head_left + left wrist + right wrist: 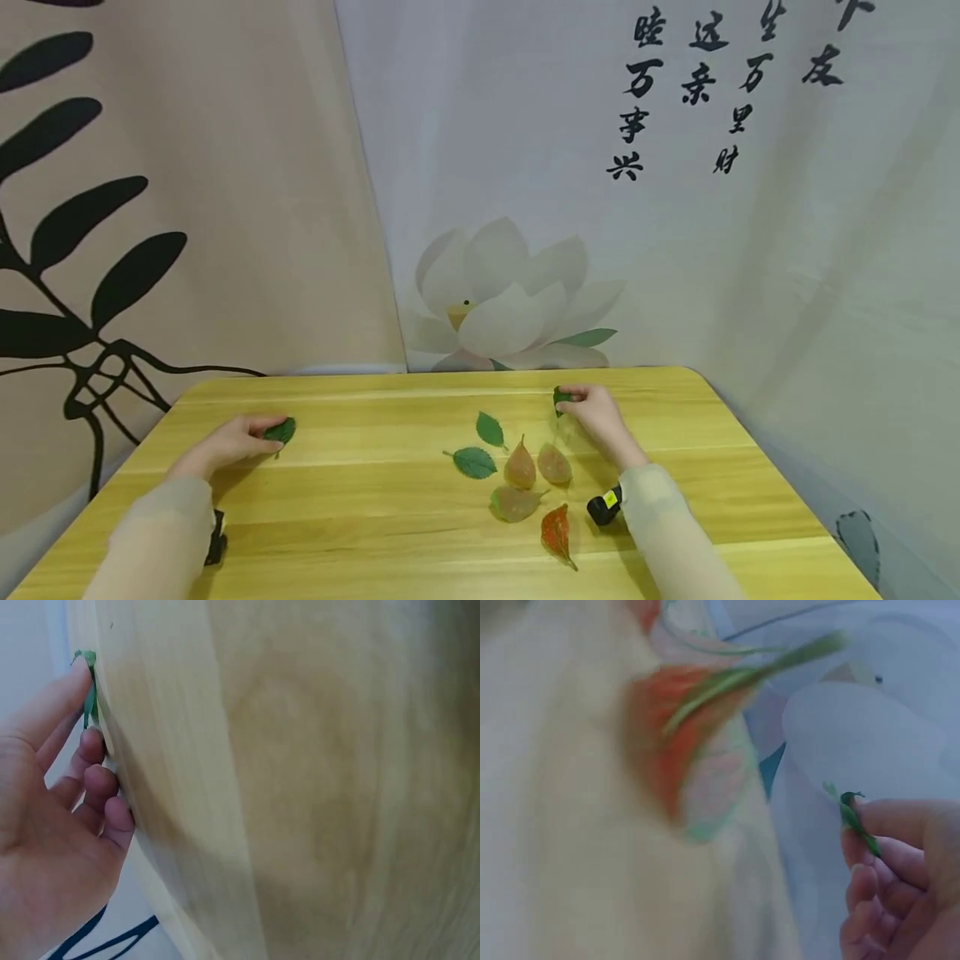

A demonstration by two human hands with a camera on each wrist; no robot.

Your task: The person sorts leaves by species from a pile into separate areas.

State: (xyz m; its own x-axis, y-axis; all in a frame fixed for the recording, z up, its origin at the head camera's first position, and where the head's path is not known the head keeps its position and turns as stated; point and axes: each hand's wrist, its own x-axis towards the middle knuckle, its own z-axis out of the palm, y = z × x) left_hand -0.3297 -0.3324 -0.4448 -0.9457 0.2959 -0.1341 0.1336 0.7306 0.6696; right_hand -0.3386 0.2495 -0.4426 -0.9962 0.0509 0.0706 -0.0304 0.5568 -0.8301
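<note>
Over the left part of the table, my left hand [228, 444] pinches a green leaf [282, 430] between thumb and fingers; the left wrist view shows this leaf [91, 701] edge-on at the fingertips. Near the table's far edge, my right hand [598, 417] pinches another green leaf [560, 399], partly hidden by the fingers. Left of and nearer than the right hand lie two green leaves [474, 462] and several orange to yellowish ones [521, 468]. A redder leaf [556, 530] is closest to the front. One orange leaf [660, 735] looms blurred in the right wrist view.
The wooden table [360, 517] has rounded far corners. Behind it hangs a pale cloth [487, 167] printed with a lotus, dark leaves and writing. A black wrist device [604, 506] sits under the right sleeve, and another [217, 539] by the left sleeve.
</note>
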